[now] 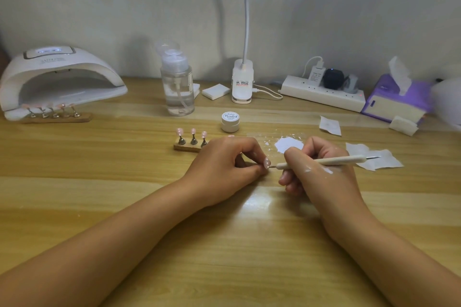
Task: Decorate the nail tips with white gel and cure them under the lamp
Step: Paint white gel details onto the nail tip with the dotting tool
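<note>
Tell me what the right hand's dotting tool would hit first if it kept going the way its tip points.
The pink nail tip pinched in the left hand. The dotting tool in the right hand points left, its tip apparently almost touching it.

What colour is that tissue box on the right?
The tissue box is purple with a cream front panel, seen in the head view.

A wooden worktop [124, 182] is carrying a curing lamp [59, 80], pump bottle [177, 87], gel jar [230, 121], power strip [321, 95] and tissue box [396, 99].
</note>
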A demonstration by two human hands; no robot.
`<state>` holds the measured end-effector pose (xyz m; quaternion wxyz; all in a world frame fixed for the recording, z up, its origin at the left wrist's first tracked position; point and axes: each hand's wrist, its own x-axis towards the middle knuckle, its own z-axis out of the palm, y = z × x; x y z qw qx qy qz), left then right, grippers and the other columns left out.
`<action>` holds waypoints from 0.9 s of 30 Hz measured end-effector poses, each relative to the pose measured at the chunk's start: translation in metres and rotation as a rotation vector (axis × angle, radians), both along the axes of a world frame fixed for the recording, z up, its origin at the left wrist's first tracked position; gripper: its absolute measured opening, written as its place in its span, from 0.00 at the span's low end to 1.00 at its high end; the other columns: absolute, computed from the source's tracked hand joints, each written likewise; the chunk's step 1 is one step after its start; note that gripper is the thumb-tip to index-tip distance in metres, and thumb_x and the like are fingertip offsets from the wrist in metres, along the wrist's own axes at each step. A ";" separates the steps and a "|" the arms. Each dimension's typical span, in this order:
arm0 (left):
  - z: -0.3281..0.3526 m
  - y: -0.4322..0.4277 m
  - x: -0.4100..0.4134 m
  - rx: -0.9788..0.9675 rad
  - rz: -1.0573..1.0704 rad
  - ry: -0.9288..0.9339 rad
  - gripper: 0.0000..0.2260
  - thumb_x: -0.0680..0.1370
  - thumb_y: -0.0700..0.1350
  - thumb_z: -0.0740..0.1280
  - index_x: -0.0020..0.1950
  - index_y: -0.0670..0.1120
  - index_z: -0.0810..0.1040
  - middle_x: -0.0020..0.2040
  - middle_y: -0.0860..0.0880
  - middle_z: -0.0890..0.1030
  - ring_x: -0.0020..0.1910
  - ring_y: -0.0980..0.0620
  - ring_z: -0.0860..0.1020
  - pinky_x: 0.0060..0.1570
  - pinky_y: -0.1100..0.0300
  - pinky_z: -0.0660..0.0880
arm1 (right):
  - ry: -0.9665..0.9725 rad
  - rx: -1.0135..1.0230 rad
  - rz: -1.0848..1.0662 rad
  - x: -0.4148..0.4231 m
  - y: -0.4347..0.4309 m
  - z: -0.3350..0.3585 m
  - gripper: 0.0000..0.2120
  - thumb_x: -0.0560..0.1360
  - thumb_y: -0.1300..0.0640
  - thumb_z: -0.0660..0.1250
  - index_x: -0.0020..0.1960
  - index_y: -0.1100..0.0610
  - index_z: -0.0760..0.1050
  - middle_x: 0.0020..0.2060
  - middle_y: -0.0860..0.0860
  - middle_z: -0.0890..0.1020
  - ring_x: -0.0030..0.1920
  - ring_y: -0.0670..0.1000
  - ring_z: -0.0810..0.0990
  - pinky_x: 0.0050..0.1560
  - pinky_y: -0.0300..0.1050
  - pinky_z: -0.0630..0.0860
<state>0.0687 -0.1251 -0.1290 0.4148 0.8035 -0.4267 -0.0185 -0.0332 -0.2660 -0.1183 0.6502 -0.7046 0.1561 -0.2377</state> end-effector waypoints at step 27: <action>0.000 0.000 0.001 0.007 0.001 -0.018 0.07 0.73 0.43 0.74 0.41 0.57 0.81 0.37 0.69 0.78 0.31 0.62 0.76 0.33 0.69 0.66 | -0.031 0.013 -0.005 0.001 0.001 0.002 0.10 0.68 0.61 0.67 0.31 0.56 0.68 0.25 0.58 0.81 0.23 0.48 0.77 0.26 0.36 0.73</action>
